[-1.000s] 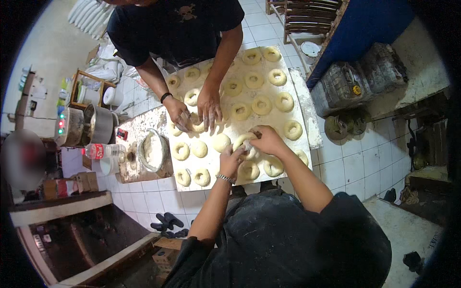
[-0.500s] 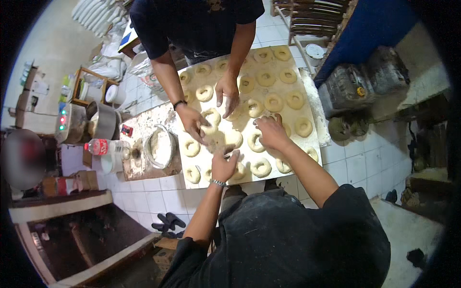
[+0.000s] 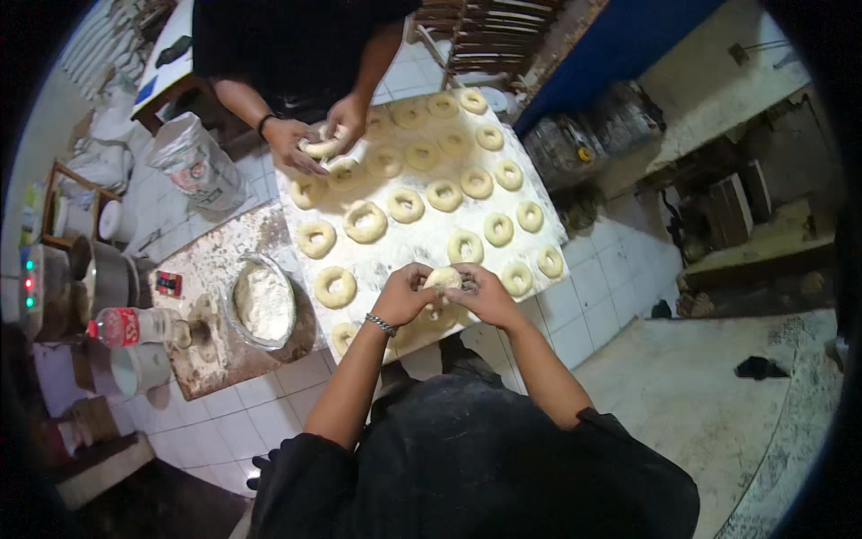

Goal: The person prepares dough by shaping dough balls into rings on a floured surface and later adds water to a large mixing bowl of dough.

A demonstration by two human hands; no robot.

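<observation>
Hands together over a floured board [image 3: 422, 247]: left hand [image 3: 406, 295] and right hand [image 3: 482, 295] both pinch one dough piece [image 3: 443, 278] above rows of dough rings [image 3: 406, 205]

A small bakery's work floor, with dough being shaped low on white tiles.

Rows of ring-shaped dough pieces [image 3: 444, 195] are resting on a floured board [image 3: 431, 242] at the centre; a bowl of flour [image 3: 264, 303] is sitting at nine o'clock, a flour sack [image 3: 196, 162] is leaning at ten o'clock, metal pots [image 3: 99, 278] are standing further left, and a wooden rack [image 3: 489, 36] is showing at twelve o'clock.
</observation>
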